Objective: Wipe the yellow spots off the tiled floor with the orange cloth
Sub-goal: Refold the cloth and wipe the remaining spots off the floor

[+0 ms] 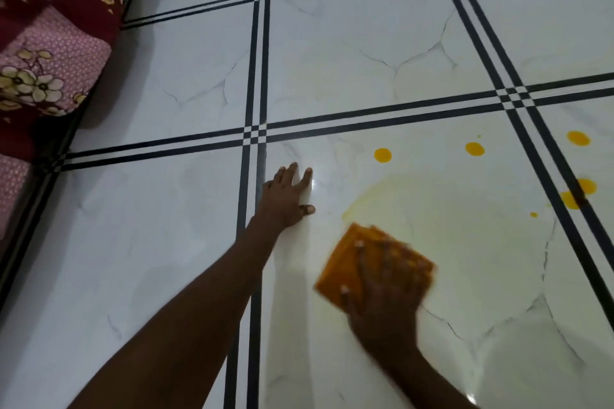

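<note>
My right hand (382, 289) presses flat on the folded orange cloth (345, 262) against the white tiled floor (166, 242), blurred by motion. A pale yellow smear (375, 192) curves just beyond the cloth. Round yellow spots lie farther off: one (382, 155) ahead, one (474, 149) to its right, one (578, 138) past the black tile lines, and a pair (576, 195) on those lines, with a tiny dot (534, 214) near them. My left hand (287, 196) rests flat on the floor, fingers spread, left of the cloth and holding nothing.
A bed with a pink and maroon flowered cover (50, 43) stands at the far left, its dark frame (40, 159) along the floor. Black double lines (255, 76) cross the marble-patterned tiles.
</note>
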A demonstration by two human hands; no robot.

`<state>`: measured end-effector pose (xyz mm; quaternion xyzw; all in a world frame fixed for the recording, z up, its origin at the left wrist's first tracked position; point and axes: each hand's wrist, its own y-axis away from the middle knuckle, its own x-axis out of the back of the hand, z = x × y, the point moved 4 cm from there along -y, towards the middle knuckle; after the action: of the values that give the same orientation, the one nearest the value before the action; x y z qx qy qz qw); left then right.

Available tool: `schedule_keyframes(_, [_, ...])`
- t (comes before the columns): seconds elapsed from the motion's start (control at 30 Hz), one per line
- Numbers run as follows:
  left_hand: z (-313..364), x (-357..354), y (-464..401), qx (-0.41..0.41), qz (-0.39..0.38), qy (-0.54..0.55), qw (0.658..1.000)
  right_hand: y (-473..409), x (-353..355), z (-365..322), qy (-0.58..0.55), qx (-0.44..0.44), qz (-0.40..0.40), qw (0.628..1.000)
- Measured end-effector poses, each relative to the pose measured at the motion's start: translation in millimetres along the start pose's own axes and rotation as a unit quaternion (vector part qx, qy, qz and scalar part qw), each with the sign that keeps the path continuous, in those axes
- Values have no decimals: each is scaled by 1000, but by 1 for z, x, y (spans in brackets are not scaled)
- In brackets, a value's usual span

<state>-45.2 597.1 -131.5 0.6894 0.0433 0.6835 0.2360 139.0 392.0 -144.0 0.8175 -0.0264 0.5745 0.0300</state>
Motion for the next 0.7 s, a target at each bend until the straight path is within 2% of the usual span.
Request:
schedule_keyframes(0.07, [-6,2,-3,-7,-3,7,1000,-58,-12,-24,8,129,-17,992])
schedule_keyframes(0.1, [-9,2,-5,-12,-2,10,1000,-103,-13,-17,15,140,-28,990])
schedule_keyframes(0.2, [-13,-1,-6,-16,8,20,1000,-201,3,59,77,25,8,997])
schedule_keyframes(0.27, [-12,-3,-6,-9,18,6,1000,-200,22,100,52,-36,42,997])
schedule_keyframes(0.33, [-8,-3,-5,0,22,10,1000,-157,27,92,39,-84,57,994])
schedule_keyframes(0.37, [-7,-3,-5,3,21,14,1000,-128,21,71,38,-79,50,995])
schedule_keyframes(0.43, [-6,-2,-4,3,21,25,999,-95,1,24,35,25,-3,999])
schedule_keyframes(0.5, [-8,0,-5,-2,23,33,999,-127,-5,9,55,120,-23,991])
schedule_keyframes(0.6, [-8,-5,-5,1,45,30,999,-224,11,52,71,39,-13,997])
schedule_keyframes(0.67, [-3,-5,-2,5,63,14,998,-241,16,68,56,-25,3,998])
schedule_keyframes(0.7, [0,-5,0,8,68,6,998,-230,12,58,51,-17,10,999])
